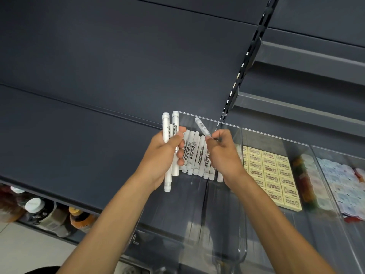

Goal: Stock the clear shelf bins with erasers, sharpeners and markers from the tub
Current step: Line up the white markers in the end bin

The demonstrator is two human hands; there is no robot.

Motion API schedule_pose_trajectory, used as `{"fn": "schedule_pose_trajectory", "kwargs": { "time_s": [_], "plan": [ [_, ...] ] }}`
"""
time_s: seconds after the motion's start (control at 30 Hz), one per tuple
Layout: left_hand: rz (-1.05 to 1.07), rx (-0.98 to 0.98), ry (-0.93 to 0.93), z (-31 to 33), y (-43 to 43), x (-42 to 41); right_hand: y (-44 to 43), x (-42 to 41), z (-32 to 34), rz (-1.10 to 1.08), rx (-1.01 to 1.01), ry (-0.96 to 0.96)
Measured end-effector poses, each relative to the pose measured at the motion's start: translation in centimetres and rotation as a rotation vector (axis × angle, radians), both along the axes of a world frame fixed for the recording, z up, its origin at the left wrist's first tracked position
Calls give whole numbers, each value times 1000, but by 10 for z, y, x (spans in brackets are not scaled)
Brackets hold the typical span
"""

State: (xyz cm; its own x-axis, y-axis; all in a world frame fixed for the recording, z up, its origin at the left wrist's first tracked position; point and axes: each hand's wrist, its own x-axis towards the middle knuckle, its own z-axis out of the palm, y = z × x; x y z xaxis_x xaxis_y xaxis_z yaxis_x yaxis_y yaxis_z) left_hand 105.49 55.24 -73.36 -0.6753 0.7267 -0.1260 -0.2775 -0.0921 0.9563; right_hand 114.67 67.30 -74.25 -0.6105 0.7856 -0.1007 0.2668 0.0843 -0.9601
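Our left hand (pixel 166 155) grips spare markers (pixel 170 131) as a supply; our right hand (pixel 222 153) pinches one marker (pixel 201 127) above the clear bin's (pixel 227 123) row, ready to add it.

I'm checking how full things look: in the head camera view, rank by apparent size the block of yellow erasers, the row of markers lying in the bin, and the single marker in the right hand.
1. Block of yellow erasers.
2. Row of markers, partly hidden by both hands, so its true extent is unsure.
3. Single marker in the right hand.
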Motion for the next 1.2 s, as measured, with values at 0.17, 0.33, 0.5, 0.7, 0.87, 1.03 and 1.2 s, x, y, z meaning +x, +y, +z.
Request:
{"fn": "schedule_pose_trajectory", "kwargs": {
  "time_s": [0.17,0.33,0.5,0.7,0.87,1.03,1.2],
  "plan": [
    [-3,4,-1,1,1,0,-1,0,8,-57,15,199],
    [-2,-2,1,1,0,1,5,2,2,-105,143,202],
    [0,-9,7,0,0,2,11,-9,-8,-74,225,-75],
    [-8,6,7,-1,-1,1,11,-26,-7,-33,357,-487],
    [-15,7,2,-1,1,-1,16,-32,-11,78,260,-590],
    [-15,11,-12,0,2,0,19,-29,-21,139,289,-543],
    [2,-16,-38,0,3,-1,12,-23,-13,159,324,-499]
  ]
}}
